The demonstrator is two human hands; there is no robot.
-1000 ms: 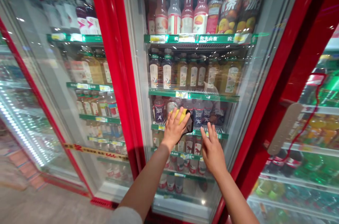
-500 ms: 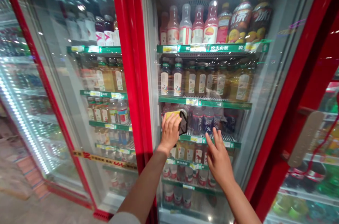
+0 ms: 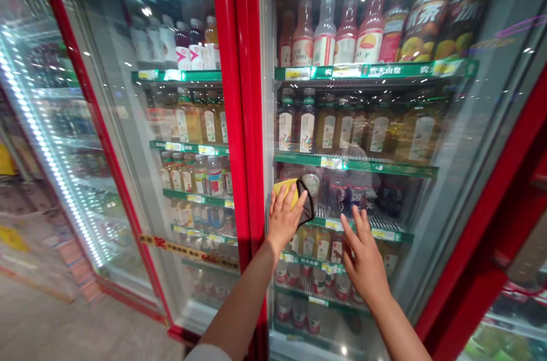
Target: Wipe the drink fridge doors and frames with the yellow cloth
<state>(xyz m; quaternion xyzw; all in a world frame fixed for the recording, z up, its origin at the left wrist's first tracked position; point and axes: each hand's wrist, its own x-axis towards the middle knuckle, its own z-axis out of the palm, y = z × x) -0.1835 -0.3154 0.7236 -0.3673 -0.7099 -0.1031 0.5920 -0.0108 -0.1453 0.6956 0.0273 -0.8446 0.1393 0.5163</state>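
My left hand point(image 3: 285, 214) presses a yellow cleaning cloth point(image 3: 287, 190) with a black edge and a grey side against the glass door point(image 3: 342, 310). Its fingers lie across the cloth, and the dark-bordered corner sticks out to the right. My right hand point(image 3: 363, 255) is to the right, empty, fingers apart and pointing up, close to the same glass; whether the fingertips touch it I cannot tell. Behind the glass, shelves hold several drink bottles point(image 3: 370, 31), among them pink juices and dark-labelled teas.
A red upright frame point(image 3: 248, 93) divides this door from a second glass-fronted cooler point(image 3: 111, 122) on the left. A red door edge point(image 3: 478, 224) slants along the right. Farther left stands a brightly lit open cooler point(image 3: 47, 139). Grey floor point(image 3: 128, 329) shows at lower left.
The view has shifted, so the coolers appear farther right. My left hand and the cloth have slid a little to the right in the picture; the cloth's dark edge is bent differently. My right hand stays spread.
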